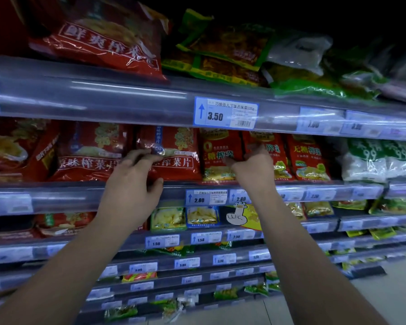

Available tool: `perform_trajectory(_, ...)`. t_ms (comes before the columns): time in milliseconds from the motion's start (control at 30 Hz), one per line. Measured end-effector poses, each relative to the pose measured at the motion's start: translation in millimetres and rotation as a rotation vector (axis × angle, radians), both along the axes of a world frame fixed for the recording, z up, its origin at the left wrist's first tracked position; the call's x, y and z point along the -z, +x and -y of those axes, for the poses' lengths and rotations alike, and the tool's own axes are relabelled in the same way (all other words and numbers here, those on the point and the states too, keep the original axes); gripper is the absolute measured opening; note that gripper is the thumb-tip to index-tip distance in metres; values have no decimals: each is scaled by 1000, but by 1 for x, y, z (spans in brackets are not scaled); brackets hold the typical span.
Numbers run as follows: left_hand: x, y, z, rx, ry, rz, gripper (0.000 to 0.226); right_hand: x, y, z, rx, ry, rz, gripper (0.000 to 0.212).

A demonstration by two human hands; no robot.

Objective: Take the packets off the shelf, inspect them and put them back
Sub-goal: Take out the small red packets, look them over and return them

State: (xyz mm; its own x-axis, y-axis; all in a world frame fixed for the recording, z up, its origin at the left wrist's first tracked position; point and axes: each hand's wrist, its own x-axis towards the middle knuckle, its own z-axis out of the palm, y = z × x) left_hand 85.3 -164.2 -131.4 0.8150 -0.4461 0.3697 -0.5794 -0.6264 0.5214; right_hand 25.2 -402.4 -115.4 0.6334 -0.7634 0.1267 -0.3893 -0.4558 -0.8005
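My left hand (136,181) reaches up to the red packet (174,158) and grasps it: fingers curl over its front at the upper left, and the thumb sits at its bottom edge, just above the shelf rail (56,195). The packet stands upright on that shelf, not yet lifted off.

My right hand (251,167) is just to its right, at the orange packets (217,146). Its fingers are curled against the front of the 2nd one and the thumb points left across the 1st. I cannot tell whether it is holding either.

Just below the hands, 2 blue tags (205,197) on the rail read 2.80. A 3rd orange packet stands further right, then white-and-green packets (366,160). To the left, more red packets stand in the same row.

Above the hands, a tag (225,114) on the next rail reads 3.50. On that top shelf lie a big red bag (103,41) and green-and-yellow bags (220,50).
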Motion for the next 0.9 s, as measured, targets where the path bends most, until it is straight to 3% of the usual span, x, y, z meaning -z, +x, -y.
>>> perform_trajectory(233,-1,-5,-4,26,-102,-25,36,-20,-17,4,-12,288,319,33)
perform_trajectory(367,-17,-28,14,85,-303,7,29,-23,-47,14,-68,485,445,38)
perform_trajectory(500,-31,-48,67,172,-438,-454,57,-14,-76,21,-247,647,488,18)
perform_trajectory(567,-31,-58,94,226,-520,-648,63,-7,-87,27,-349,657,477,22)
perform_trajectory(667,-18,-71,122,286,-596,-688,36,0,-101,43,-466,660,427,32)
perform_trajectory(900,7,-96,155,394,-756,-928,39,8,-122,104,-638,783,348,39)
